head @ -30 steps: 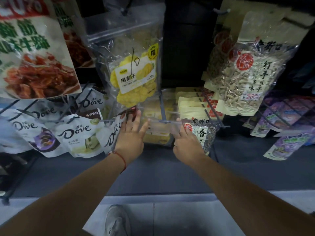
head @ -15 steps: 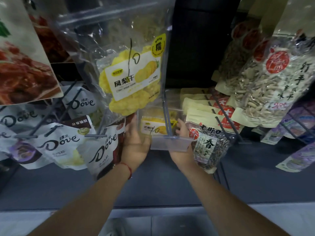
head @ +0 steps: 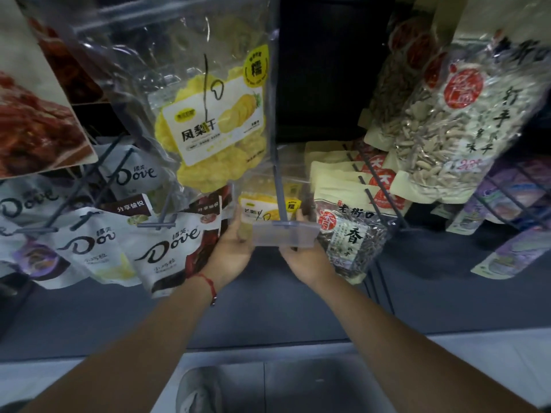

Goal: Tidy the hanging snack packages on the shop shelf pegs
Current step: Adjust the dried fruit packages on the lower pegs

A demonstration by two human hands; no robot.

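Small yellow snack bag [head: 262, 208] hanging low on the centre peg [head: 278, 186], behind the clear price tag holder [head: 284, 235] at the peg's tip. Held from both sides: left hand [head: 231, 248] cupped against its left edge, fingers curled round it; right hand [head: 308, 254] gripping the right edge, thumb up beside the peg. Exact finger contact partly hidden by the tag holder. Directly above — large clear bag of yellow dried fruit [head: 214, 120], hanging tilted. To the left, white chocolate bags [head: 167, 248] on neighbouring pegs, overlapping. To the right, dark seed bag [head: 351, 236] just beside the right hand, cream packets [head: 334, 180] behind it, pale seed bag [head: 465, 114] higher up. Red cord bracelet [head: 208, 283] on the left wrist. Shoe [head: 198, 391] visible on the floor below.
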